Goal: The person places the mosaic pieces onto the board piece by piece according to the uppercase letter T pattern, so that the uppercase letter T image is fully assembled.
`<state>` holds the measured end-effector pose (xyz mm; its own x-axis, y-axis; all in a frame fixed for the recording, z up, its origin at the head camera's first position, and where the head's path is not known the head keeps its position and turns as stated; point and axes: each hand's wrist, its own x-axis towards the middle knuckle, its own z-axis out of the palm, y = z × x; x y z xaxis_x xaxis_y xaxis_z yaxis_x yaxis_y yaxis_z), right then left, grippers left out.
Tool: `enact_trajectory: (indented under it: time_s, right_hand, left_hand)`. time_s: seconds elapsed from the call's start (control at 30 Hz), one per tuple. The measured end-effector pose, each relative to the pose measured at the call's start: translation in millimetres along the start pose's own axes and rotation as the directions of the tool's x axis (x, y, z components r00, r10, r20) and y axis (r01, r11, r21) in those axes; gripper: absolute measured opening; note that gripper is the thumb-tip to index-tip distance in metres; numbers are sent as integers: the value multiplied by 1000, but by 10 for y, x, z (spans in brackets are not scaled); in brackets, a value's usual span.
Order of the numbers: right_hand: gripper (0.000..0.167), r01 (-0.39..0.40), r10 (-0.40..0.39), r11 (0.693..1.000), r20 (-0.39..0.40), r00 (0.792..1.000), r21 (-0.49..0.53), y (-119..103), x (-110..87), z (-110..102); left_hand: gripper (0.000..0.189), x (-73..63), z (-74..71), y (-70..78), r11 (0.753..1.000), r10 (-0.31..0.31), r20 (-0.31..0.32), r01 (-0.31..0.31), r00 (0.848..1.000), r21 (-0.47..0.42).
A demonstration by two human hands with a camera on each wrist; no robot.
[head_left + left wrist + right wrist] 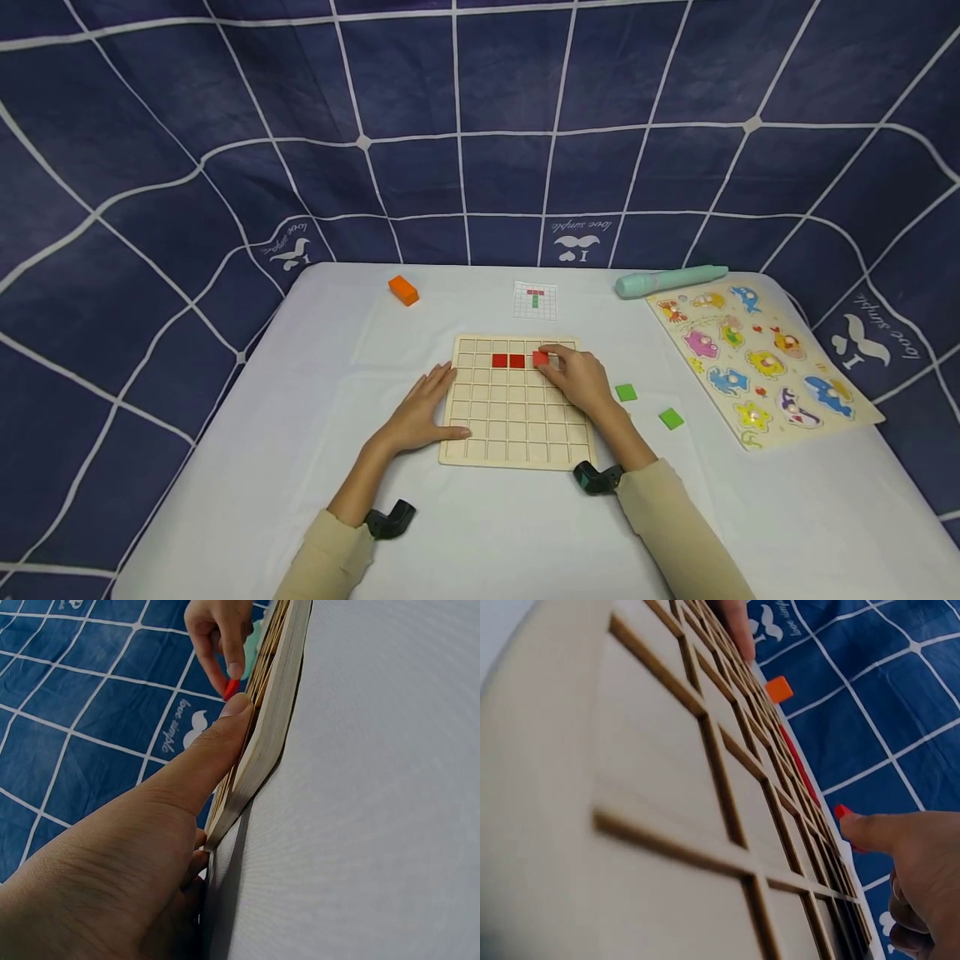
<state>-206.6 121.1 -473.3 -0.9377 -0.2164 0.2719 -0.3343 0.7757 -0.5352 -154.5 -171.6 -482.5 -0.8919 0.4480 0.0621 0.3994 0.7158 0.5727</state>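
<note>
Just lower right of the head view's centre, the right hand (582, 381) is pinching a small red square tile (538, 358), best aligned squarely before pressing, over a pale wooden grid board (518, 411) that the left hand (416, 417), fingers extended, is seemingly bracing.

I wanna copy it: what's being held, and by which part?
The right hand pinches a red square by its edges; the left hand rests on the board.
</note>
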Motion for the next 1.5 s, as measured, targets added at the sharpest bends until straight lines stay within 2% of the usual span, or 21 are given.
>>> enact_trajectory:
  time_s: [0.5, 0.87, 1.17, 1.5]
  right_hand:
    - [32, -1, -1, 999, 61, 998, 37, 22, 71, 82]
    - [36, -1, -2, 999, 60, 998, 50, 61, 33, 94]
    - [35, 18, -19, 998, 28, 999, 54, 138, -184, -74]
    - [41, 75, -76, 997, 22, 997, 33, 400, -566, -404]
  left_hand:
    - [109, 15, -10, -7, 1000, -5, 15, 5, 1000, 8]
    - [109, 6, 5, 1, 1000, -26, 18, 26, 999, 11]
    - [109, 4, 8, 4, 999, -28, 28, 28, 999, 18]
    - [109, 4, 15, -3, 999, -26, 16, 26, 1000, 21]
